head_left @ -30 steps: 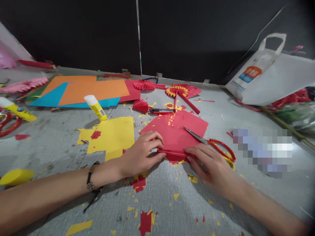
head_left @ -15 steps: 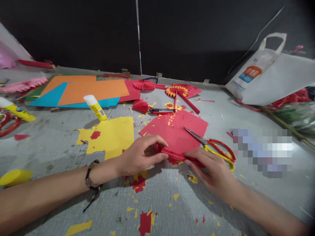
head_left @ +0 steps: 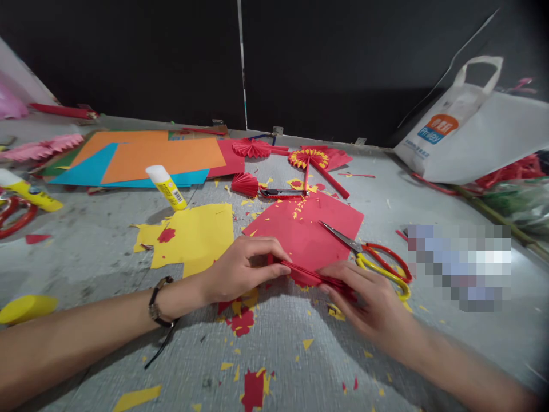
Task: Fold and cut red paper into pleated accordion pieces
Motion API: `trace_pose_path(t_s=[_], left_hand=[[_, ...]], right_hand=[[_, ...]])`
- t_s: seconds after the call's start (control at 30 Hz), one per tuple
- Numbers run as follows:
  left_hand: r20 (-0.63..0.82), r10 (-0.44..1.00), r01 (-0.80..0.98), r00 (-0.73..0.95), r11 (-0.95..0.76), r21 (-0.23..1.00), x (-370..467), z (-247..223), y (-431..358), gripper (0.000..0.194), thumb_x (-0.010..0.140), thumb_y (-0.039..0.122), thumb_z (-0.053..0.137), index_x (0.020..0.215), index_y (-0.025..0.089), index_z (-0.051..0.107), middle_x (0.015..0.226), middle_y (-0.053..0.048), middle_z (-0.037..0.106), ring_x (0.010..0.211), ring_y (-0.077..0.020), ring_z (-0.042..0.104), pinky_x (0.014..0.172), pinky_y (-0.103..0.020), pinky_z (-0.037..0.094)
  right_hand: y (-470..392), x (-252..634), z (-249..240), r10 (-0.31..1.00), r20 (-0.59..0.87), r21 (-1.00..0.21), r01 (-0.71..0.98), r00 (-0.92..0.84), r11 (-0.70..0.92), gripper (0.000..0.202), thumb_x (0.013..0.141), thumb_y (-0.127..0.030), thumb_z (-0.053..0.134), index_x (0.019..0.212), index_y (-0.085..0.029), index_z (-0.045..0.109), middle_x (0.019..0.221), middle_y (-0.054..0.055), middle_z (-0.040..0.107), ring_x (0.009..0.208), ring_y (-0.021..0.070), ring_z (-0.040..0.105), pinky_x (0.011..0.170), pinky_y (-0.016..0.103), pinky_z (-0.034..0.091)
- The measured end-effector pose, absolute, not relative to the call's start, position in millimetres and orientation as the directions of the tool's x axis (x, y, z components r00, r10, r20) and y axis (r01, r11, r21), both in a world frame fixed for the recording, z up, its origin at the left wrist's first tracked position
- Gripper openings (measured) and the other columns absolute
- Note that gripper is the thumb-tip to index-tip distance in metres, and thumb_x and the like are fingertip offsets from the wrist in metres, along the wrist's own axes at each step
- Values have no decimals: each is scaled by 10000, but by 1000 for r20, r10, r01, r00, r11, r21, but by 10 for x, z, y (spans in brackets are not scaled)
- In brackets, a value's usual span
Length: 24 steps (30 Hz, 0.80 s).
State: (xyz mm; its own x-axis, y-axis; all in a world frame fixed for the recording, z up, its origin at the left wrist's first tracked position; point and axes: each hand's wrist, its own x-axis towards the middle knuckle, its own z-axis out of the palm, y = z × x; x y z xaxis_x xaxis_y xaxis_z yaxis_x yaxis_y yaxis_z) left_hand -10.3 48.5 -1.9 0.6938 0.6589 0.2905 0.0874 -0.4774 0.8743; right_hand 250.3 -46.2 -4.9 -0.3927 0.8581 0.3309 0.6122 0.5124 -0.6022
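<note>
A narrow strip of pleated red paper (head_left: pixel 303 273) lies between my two hands, low over the grey table. My left hand (head_left: pixel 246 269) pinches its left end between thumb and fingers. Around its right end my right hand (head_left: pixel 364 292) is closed, and the fingers cover that part. Just behind lies a flat red sheet (head_left: pixel 300 229) sprinkled with yellow bits. Scissors (head_left: pixel 364 252) with red and yellow handles rest on its right side, blades apart. Left of the sheet is a cut yellow paper (head_left: pixel 206 234) with a red flower shape (head_left: pixel 166 235) on it.
A glue stick (head_left: pixel 167 187) stands behind the yellow paper. Orange sheets (head_left: pixel 163 160) lie at the back left. A box cutter (head_left: pixel 283 193) and a red-yellow rosette (head_left: pixel 309 158) lie at the back centre. A white bag (head_left: pixel 463 126) stands back right. Paper scraps litter the table.
The pleated strip looks narrower and more pressed together between my hands. My left thumb and fingers have closed nearer each other on its left end.
</note>
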Motion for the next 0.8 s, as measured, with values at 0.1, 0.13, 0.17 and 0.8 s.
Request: trace_pose_path(t_s=[0.1, 0.13, 0.17, 0.8], left_hand=[[234, 697, 116, 678, -415, 902, -105, -18, 477, 115, 953, 274, 731, 923, 164, 742, 786, -3, 702, 674, -115, 587, 628, -222, 470], [198, 713, 125, 673, -374, 919, -108, -15, 473, 116, 942, 280, 741, 949, 165, 740, 788, 0, 702, 662, -111, 585, 612, -214, 471], [164, 724, 128, 670, -331, 935, -110, -9, 470, 135, 935, 291, 747, 986, 167, 737, 796, 1, 703, 651, -107, 586, 595, -206, 473], [105, 737, 152, 668, -274, 950, -116, -5, 521, 142, 944, 267, 688, 942, 178, 799, 767, 0, 740, 655, -105, 604, 583, -190, 464]], right_hand=[[-497, 2481, -55, 888, 307, -642, 614, -342, 459, 157, 1031, -197, 601, 1161, -249, 674, 975, 20, 781, 810, 156, 725, 710, 277, 564], [-506, 2474, -58, 904, 286, -662, 617, -316, 425, 138, 1030, -223, 612, 1139, -251, 690, 941, 10, 786, 771, 153, 724, 683, 275, 560], [-513, 2469, -62, 920, 262, -684, 617, -290, 389, 127, 1029, -247, 617, 1119, -253, 706, 910, 3, 790, 740, 154, 725, 655, 276, 555], [-522, 2465, -67, 949, 229, -736, 600, -215, 313, 169, 1028, -320, 600, 1080, -272, 754, 959, 19, 824, 804, 197, 776, 610, 282, 584]])
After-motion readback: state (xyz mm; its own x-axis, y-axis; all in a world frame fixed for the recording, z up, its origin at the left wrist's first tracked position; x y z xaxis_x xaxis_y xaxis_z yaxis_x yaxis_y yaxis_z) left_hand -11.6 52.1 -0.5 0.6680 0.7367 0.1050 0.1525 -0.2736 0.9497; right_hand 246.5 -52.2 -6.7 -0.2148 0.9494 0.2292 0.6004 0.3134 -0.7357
